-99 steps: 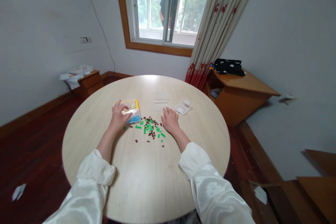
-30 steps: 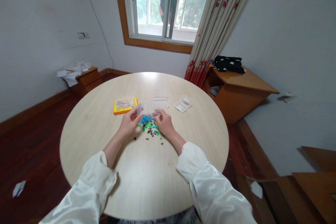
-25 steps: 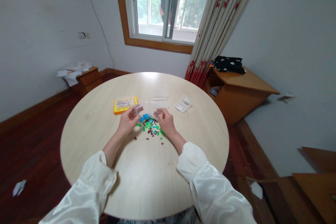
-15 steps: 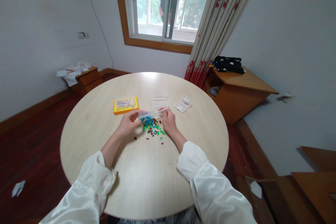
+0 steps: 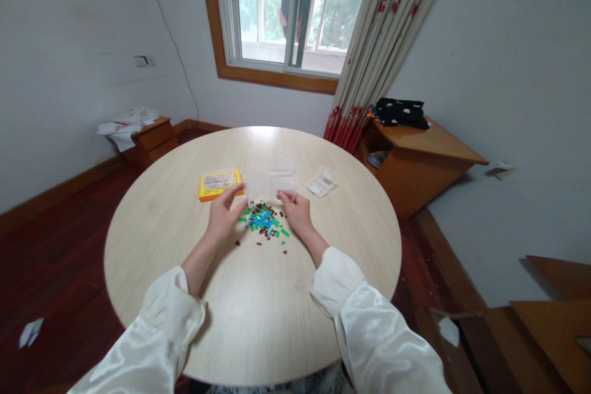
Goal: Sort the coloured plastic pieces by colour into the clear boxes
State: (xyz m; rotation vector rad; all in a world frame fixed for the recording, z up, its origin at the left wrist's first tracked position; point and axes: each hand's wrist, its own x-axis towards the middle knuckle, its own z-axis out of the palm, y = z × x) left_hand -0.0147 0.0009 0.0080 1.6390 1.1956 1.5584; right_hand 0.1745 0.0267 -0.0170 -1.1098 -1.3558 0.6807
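Note:
On the table between my hands lies a loose pile of small blue, green and brown building bricks [image 5: 262, 219]. Just beyond it, a see-through plastic box [image 5: 257, 187] is hard to make out against the pale tabletop. My left hand [image 5: 225, 212] is at its left edge, with thumb and fingers curved around that side. With thumb and fingertips pinched together, my right hand [image 5: 297, 212] grips the right part of the clear plastic. No bricks show inside the held box. A few brown and green pieces lie apart, nearer to me.
Behind my left hand lies a yellow box [image 5: 207, 191] with clear plastic on top. Another clear container [image 5: 282, 176] lies beyond the held one, and a compartmented clear tray [image 5: 322, 182] to the right. The round table [image 5: 258, 308] reaches close to me.
The blue bricks have dropped from the tilted clear box onto the pile. My left hand has moved slightly left and its fingers are wider apart; the box is turned differently.

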